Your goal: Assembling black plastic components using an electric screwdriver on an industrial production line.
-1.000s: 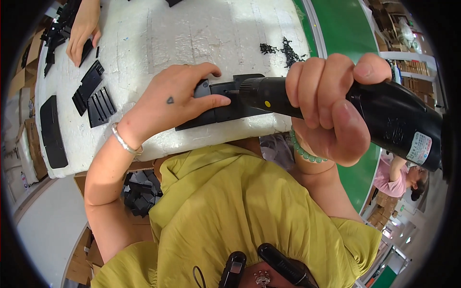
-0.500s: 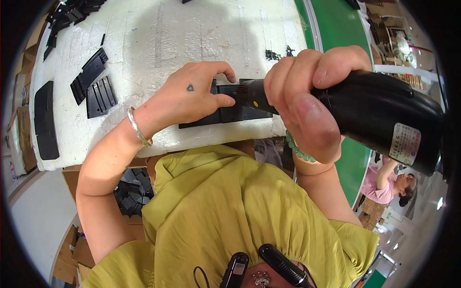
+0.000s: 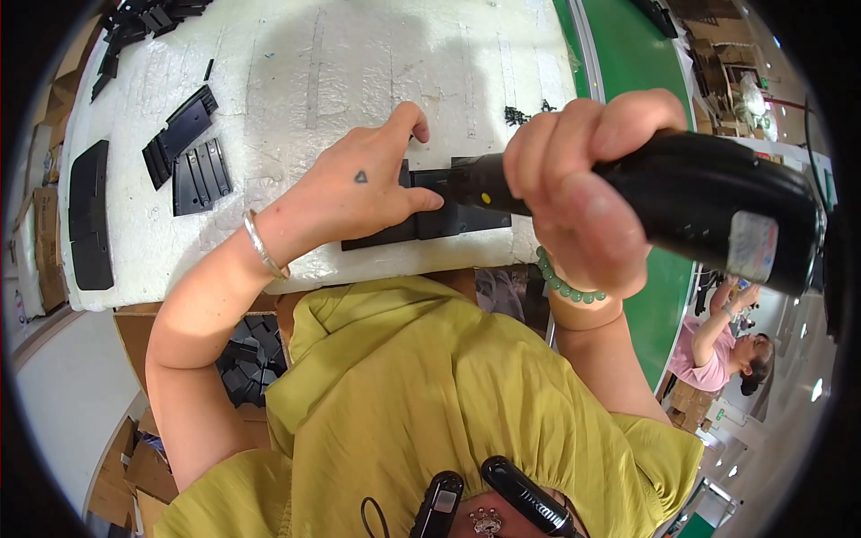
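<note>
My right hand (image 3: pixel 583 188) is wrapped round a black electric screwdriver (image 3: pixel 708 193), held nearly level, its nose pointing left. That nose is over a flat black plastic panel (image 3: pixel 466 220) at the table's near edge; the tip is hard to make out against the black. On the panel's left part is my left hand (image 3: pixel 359 188), its thumb lying along the plastic. Its index finger stands apart from the thumb, bent beyond the panel's far edge, and the other fingers are hidden beneath the hand. Small black screws (image 3: pixel 517 117) lie in loose heaps beyond the panel.
Ribbed black plastic pieces (image 3: pixel 202 177) and a long black panel (image 3: pixel 90 215) lie on the left of the white padded table (image 3: pixel 296 117). More black parts (image 3: pixel 134 27) pile up at the far left. A box of black pieces (image 3: pixel 251 359) stands below. Another person (image 3: pixel 713 350) is at the right.
My left index finger has drawn back and spread further from the thumb. The screwdriver and my right hand have shifted slightly to the right in the picture, and the whole view has moved a little.
</note>
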`<state>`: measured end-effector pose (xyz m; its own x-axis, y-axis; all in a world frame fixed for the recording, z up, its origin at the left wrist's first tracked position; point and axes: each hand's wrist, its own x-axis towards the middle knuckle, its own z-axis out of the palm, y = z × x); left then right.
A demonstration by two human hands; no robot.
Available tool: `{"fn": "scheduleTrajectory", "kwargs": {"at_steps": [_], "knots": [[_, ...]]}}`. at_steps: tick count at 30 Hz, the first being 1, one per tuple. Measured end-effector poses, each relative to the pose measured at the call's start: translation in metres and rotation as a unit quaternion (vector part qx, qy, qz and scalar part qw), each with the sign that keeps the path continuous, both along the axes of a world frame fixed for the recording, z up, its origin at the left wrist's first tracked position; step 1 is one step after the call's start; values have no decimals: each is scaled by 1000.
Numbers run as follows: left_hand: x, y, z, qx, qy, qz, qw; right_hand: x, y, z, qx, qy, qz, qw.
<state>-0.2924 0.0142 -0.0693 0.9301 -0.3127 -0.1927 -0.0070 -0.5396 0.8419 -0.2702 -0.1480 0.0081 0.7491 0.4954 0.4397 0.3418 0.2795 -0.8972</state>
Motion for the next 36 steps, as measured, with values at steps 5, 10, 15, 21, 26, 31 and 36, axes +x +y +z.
{"fn": "scheduleTrajectory", "kwargs": {"at_steps": [5,10,15,21,26,31,36], "knots": [[-10,15,5,55,-20,18,998,34,14,-11,143,19,-14,989],[-9,21,-1,25,-188,62,980,40,23,-29,95,99,-108,985],[0,14,-13,73,-254,73,962,37,17,-26,144,71,-51,986],[6,10,-11,16,-276,63,959,28,11,-6,142,20,-22,989],[-1,6,3,-10,-286,78,955,20,-3,4,175,20,36,984],[-2,3,6,-123,-255,117,952,19,-20,17,201,-22,110,973],[-7,0,9,-161,-255,119,946,8,-22,27,185,-6,102,977]]}}
